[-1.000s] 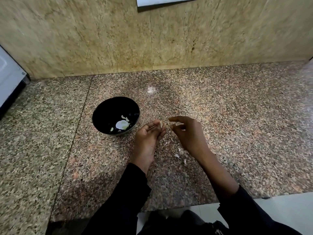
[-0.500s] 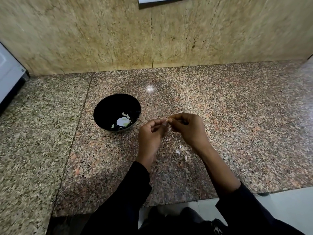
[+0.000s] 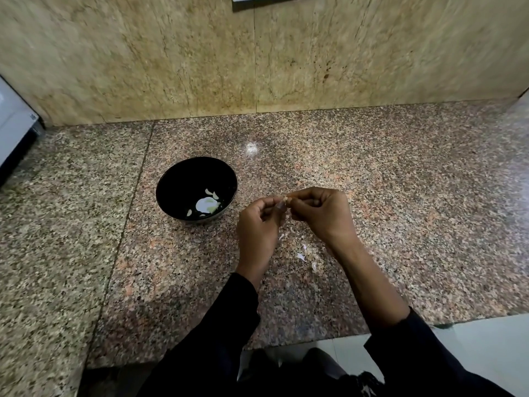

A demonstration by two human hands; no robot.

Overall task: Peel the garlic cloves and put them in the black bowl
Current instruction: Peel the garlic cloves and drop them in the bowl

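A black bowl (image 3: 171, 187) stands on the granite counter (image 3: 400, 210), left of my hands, with a few pale peeled garlic pieces (image 3: 207, 204) at its bottom. My left hand (image 3: 259, 227) and my right hand (image 3: 323, 214) meet just right of the bowl, a little above the counter. Both pinch a small garlic clove (image 3: 286, 199) between their fingertips; only a tip of the clove shows, the fingers hide the rest.
Small white scraps of garlic skin (image 3: 302, 256) lie on the counter under and behind my hands. A tiled wall (image 3: 257, 67) closes the back. A white appliance (image 3: 14, 124) stands at the far left. The counter's front edge runs near my sleeves.
My right hand, apart from the left a second ago, has come in to meet it, and both now pinch the clove. The hands sit slightly higher and nearer the bowl.
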